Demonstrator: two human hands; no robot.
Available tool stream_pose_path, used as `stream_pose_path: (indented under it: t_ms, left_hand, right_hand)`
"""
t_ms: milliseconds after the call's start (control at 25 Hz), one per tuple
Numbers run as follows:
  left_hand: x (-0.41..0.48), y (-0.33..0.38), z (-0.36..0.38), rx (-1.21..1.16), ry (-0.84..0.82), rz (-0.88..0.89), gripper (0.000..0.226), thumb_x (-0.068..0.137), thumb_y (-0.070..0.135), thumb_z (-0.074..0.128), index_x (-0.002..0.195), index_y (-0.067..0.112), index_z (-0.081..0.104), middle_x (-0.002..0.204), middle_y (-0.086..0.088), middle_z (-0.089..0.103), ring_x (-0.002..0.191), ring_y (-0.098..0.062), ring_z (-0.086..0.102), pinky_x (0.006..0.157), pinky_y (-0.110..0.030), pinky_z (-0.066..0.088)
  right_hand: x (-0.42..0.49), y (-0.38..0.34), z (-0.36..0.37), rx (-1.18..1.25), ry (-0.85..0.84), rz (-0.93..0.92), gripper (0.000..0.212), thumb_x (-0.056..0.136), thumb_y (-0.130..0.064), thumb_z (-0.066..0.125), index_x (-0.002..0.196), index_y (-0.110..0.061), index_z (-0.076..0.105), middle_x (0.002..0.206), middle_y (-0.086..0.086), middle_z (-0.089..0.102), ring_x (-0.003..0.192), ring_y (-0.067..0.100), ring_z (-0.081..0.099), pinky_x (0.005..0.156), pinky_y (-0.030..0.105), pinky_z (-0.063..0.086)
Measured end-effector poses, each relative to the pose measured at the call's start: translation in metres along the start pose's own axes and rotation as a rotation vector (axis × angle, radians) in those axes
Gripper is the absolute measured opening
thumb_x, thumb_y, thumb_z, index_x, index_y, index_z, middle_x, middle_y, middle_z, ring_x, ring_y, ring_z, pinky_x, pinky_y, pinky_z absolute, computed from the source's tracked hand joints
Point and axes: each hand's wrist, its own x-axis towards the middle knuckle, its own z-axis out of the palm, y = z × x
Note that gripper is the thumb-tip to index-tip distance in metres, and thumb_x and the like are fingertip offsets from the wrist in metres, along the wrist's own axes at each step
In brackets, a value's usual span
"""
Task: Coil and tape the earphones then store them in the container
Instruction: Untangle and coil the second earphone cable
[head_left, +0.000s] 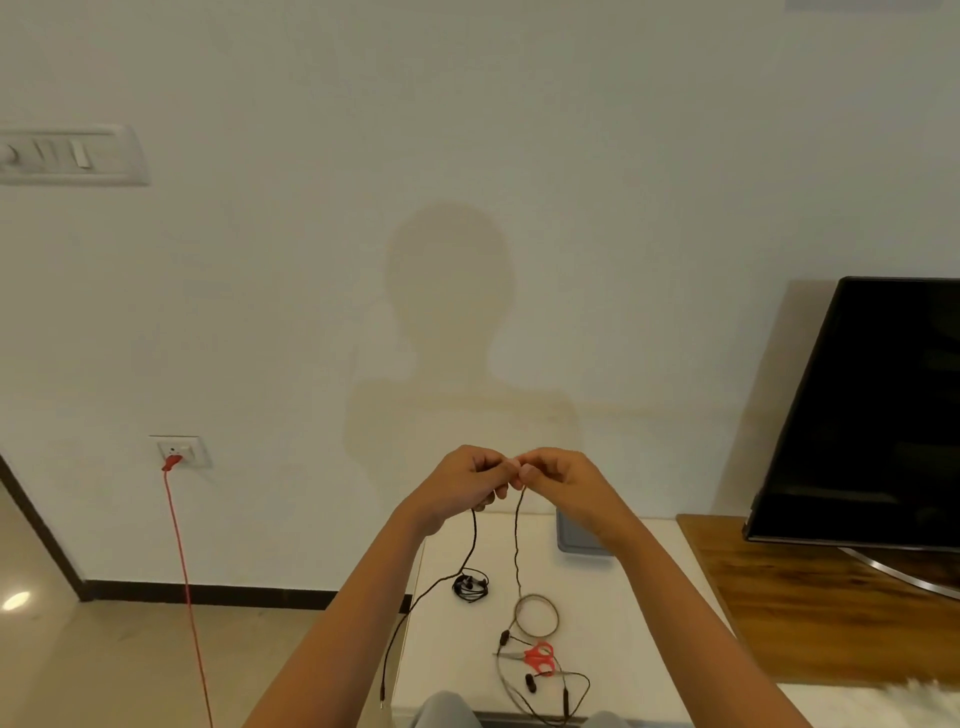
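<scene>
My left hand (467, 480) and my right hand (556, 480) are raised together above the white table (639, 623), both pinching a thin dark earphone cable (517, 545). One strand hangs from the left hand down past the table's left edge to its plug. The other strand drops from the right hand to the table, where its earbuds (530, 682) lie near the front. A second pair of black earphones (470, 587), coiled, lies on the table. A roll of clear tape (536, 616) and red-handled scissors (537, 659) lie beside the cable. A grey container (576, 543) stands at the table's back, partly hidden by my right forearm.
A dark TV (872, 415) stands on a wooden unit (810, 597) to the right. A red cord (184, 582) hangs from a wall socket (179, 451) on the left down to the floor.
</scene>
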Motion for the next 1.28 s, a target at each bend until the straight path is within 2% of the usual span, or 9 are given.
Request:
stream_pose_path:
  t_ms: [120,360,560,680,840,960,1080,1200,1280]
  left_hand:
    - [-0.002,-0.004,-0.007,-0.010,-0.008,-0.023,0.034,0.093,0.041,0.055,0.070,0.022,0.071,0.057,0.010,0.054,0.049,-0.006,0.043,0.050,-0.016,0.037]
    - [-0.011,-0.023,-0.029,-0.014,0.002,-0.055,0.035,0.095,0.043,0.053,0.074,0.022,0.071,0.055,0.015,0.046,0.049,-0.005,0.033,0.048,-0.017,0.028]
    - [-0.006,-0.010,-0.015,-0.026,0.000,-0.008,0.035,0.096,0.041,0.050,0.071,0.021,0.066,0.052,0.015,0.043,0.047,-0.003,0.033,0.047,-0.016,0.026]
    - [-0.003,0.000,-0.003,-0.033,-0.004,0.016,0.035,0.096,0.038,0.050,0.070,0.019,0.065,0.052,0.012,0.044,0.049,-0.007,0.033,0.048,-0.018,0.027]
    - [-0.007,-0.003,-0.014,0.017,0.013,-0.021,0.037,0.096,0.041,0.051,0.067,0.021,0.066,0.052,0.013,0.046,0.048,-0.005,0.035,0.048,-0.016,0.030]
    - [-0.015,-0.015,-0.032,0.003,0.038,-0.055,0.038,0.096,0.042,0.050,0.068,0.020,0.065,0.053,0.013,0.045,0.047,-0.003,0.035,0.048,-0.016,0.030]
    - [-0.020,-0.024,-0.045,-0.031,0.090,-0.076,0.037,0.096,0.041,0.050,0.070,0.019,0.065,0.055,0.011,0.043,0.048,-0.006,0.030,0.048,-0.019,0.025]
    - [-0.017,-0.025,-0.046,-0.154,0.153,-0.064,0.036,0.098,0.035,0.049,0.069,0.018,0.064,0.057,0.007,0.041,0.048,-0.008,0.026,0.048,-0.021,0.022]
    - [-0.012,-0.018,-0.038,-0.170,0.135,-0.049,0.036,0.097,0.034,0.050,0.068,0.019,0.064,0.057,0.007,0.042,0.047,-0.007,0.027,0.047,-0.020,0.022]
  right_hand:
    - [0.002,0.005,-0.006,-0.133,0.150,-0.028,0.010,0.088,-0.017,0.066,0.087,-0.017,0.076,0.080,-0.009,0.074,0.080,-0.001,0.068,0.075,0.011,0.050]
    - [-0.008,0.029,-0.042,-0.197,0.482,0.018,0.013,0.081,-0.007,0.072,0.081,-0.020,0.076,0.083,-0.004,0.073,0.078,-0.005,0.063,0.069,-0.003,0.041]
    - [-0.007,0.020,-0.015,0.001,-0.004,0.090,0.023,0.088,-0.018,0.066,0.111,-0.020,0.067,0.108,-0.007,0.070,0.105,0.005,0.064,0.091,0.017,0.050]
    - [-0.003,0.010,0.011,0.119,-0.147,0.006,0.022,0.098,-0.022,0.052,0.111,-0.012,0.066,0.105,0.004,0.072,0.102,0.013,0.067,0.092,0.021,0.051]
    - [-0.002,0.014,0.003,0.181,0.161,-0.003,0.021,0.098,-0.006,0.047,0.095,0.003,0.066,0.074,0.013,0.069,0.068,0.020,0.072,0.066,0.024,0.055]
    - [-0.003,0.027,-0.025,0.352,0.447,0.096,0.023,0.100,-0.009,0.045,0.093,-0.001,0.066,0.074,0.010,0.065,0.052,0.014,0.064,0.053,0.021,0.054]
    - [-0.008,0.046,-0.049,-0.015,0.649,0.145,0.024,0.100,-0.013,0.045,0.087,-0.017,0.065,0.076,0.003,0.065,0.063,0.013,0.059,0.055,0.016,0.048]
    - [-0.012,0.060,-0.048,-0.298,0.320,0.211,0.013,0.094,-0.013,0.054,0.095,-0.020,0.065,0.091,0.001,0.069,0.085,0.018,0.064,0.066,0.015,0.048]
    - [-0.011,0.056,-0.031,-0.260,-0.012,0.256,0.028,0.087,-0.016,0.063,0.115,-0.023,0.060,0.112,-0.005,0.066,0.102,0.013,0.061,0.081,0.021,0.050]
